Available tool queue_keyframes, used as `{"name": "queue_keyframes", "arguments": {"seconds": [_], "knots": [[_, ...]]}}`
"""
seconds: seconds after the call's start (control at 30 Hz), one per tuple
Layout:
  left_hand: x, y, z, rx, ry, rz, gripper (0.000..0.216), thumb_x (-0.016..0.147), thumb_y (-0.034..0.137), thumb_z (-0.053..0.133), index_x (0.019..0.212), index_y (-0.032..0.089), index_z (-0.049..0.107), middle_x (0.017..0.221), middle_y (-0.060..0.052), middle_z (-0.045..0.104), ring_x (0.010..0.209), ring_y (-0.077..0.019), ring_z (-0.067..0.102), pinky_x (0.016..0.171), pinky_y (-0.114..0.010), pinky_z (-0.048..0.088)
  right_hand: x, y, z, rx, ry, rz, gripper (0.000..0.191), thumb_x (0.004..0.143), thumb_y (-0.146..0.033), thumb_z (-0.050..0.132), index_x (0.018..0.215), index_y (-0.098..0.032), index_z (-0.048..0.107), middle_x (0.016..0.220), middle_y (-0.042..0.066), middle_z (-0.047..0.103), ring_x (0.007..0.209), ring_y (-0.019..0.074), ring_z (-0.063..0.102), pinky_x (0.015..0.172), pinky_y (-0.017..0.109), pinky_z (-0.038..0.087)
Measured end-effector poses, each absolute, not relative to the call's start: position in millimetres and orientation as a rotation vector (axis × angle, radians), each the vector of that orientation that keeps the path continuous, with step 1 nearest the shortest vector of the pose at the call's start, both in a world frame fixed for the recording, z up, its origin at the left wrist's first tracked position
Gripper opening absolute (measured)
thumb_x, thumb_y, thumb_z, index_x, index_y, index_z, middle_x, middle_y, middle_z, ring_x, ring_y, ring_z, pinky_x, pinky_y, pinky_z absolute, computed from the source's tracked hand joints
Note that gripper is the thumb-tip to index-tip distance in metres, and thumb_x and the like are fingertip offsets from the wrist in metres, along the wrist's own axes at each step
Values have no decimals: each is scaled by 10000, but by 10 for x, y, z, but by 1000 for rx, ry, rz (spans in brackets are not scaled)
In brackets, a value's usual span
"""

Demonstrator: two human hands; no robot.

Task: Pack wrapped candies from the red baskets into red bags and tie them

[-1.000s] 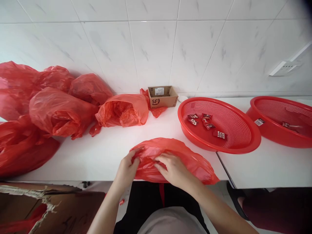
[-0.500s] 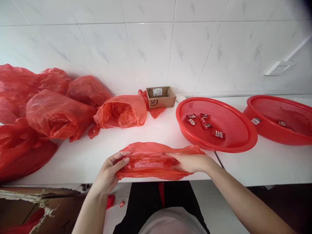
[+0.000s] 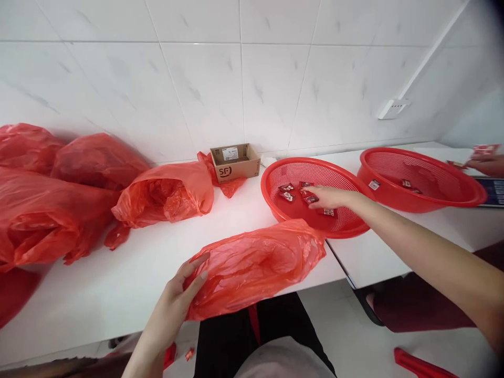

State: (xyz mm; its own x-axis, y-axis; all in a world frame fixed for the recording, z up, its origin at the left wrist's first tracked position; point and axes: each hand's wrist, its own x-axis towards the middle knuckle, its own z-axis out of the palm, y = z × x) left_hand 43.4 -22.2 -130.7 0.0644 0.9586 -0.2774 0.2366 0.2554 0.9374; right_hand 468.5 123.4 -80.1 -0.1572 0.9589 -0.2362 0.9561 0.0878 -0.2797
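Observation:
My left hand grips the left edge of a red plastic bag, thumb inside its mouth and fingers along the rim. The bag lies with its mouth spread wide at the table's front edge. Inside a red perforated plastic basket, my right hand reaches down with fingers apart among small red wrapped packets. Its fingertips are at one packet; no packet is seen lifted. Part of the packets is hidden by this hand.
Several filled red bags crowd the left, beside another open red bag. A small cardboard box stands by the wall. A second red basket is at right, near another person's hand holding a packet. A table seam runs below the first basket.
My right hand has left the bag's mouth and moved right into the basket. The bag's mouth is wider now. The view has turned right, bringing another person's hand into sight.

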Motion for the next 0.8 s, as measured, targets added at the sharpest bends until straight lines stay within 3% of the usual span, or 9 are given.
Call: {"name": "queue_keyframes", "arguments": {"seconds": [0.07,0.13,0.2,0.3,0.4,0.53,0.67,0.8], "knots": [[434,-252,-1273,1219,1420,810,601,819,562,609,1344,271,571,1501,-53,455,1403,-306,370,1145,-442,328,4875,1394,-1011,-2151,-2338,602,832,746,-341,697,1497,-236,354,1505,156,398,1219,348,543,942,419,469],[428,-283,-1247,1203,1419,814,586,826,558,603,1344,287,571,1540,-24,399,1430,-295,322,1156,-433,310,4960,1444,-1163,-2169,-2331,636,858,708,-297,715,1488,-239,362,1465,168,440,1134,332,594,891,404,483],[430,-308,-1230,1139,1383,824,589,825,548,613,1349,283,568,1545,-13,391,1434,-287,316,1148,-410,330,4967,1435,-1241,-2159,-2326,661,767,706,-288,710,1425,-244,447,1352,153,546,1042,300,629,843,379,487],[459,-321,-1223,978,1288,826,641,805,530,650,1380,271,536,1488,-32,476,1386,-308,397,1093,-410,417,4925,1409,-1238,-2116,-2317,719,485,714,-285,708,1185,-202,624,1089,141,668,917,283,645,786,370,481],[507,-310,-1231,922,1242,819,670,792,509,678,1391,250,528,1436,-57,534,1342,-332,454,1085,-433,428,4863,1390,-1120,-2020,-2306,794,262,803,-301,633,1035,-181,652,994,123,687,881,257,649,775,363,489],[561,-268,-1254,893,1221,821,670,807,493,672,1411,257,501,1462,-55,505,1368,-316,421,1105,-424,402,4642,1226,-810,-1654,-2075,1136,336,905,-381,546,1165,-173,585,1105,103,672,886,192,677,806,335,531],[649,-239,-1287,863,1205,871,670,809,483,672,1416,262,493,1483,-54,479,1378,-306,409,1123,-414,376,4182,848,-421,-1255,-1795,1504,336,836,-368,686,1080,-152,604,927,67,702,740,157,685,735,326,572],[787,-261,-1345,941,1218,904,628,832,467,650,1403,248,507,1522,-49,425,1413,-298,353,1156,-418,315,3680,436,-163,-1027,-1724,1723,241,889,-338,640,1050,-169,582,881,53,710,717,146,691,647,284,575]]}}
